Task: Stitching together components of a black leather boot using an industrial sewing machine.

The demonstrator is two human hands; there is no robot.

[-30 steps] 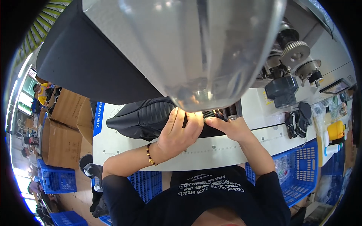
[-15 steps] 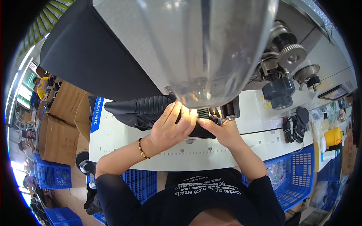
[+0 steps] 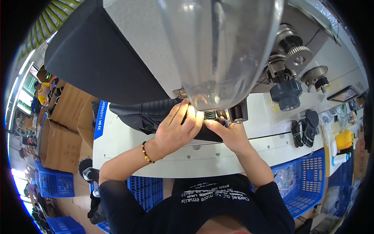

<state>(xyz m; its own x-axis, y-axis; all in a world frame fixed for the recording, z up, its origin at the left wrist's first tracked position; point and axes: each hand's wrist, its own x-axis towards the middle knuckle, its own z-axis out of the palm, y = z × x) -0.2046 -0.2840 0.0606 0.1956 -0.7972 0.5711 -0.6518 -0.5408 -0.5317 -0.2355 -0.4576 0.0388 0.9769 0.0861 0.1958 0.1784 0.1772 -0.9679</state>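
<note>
Under the clear shield of a sewing machine lies a black padded piece with stitched ribs; its exact kind I cannot tell. My left hand, with a beaded bracelet at its wrist, is closed on the piece, its fingertips at the lit spot beneath the shield. Close to its right, my right hand pinches the piece's right end, thumb on top and the other fingers partly hidden. Between the hands shows a dark ridged part. The needle area is hidden by the shield and my fingers.
The white table has a scale along its front. Thread tension knobs jut from the machine at right. Black strap pieces lie on the table's right. Blue crates stand below, cardboard boxes at left, a yellow container far right.
Both hands stay in nearly the same place on the black piece. The view has shifted slightly; no grip has visibly changed.
</note>
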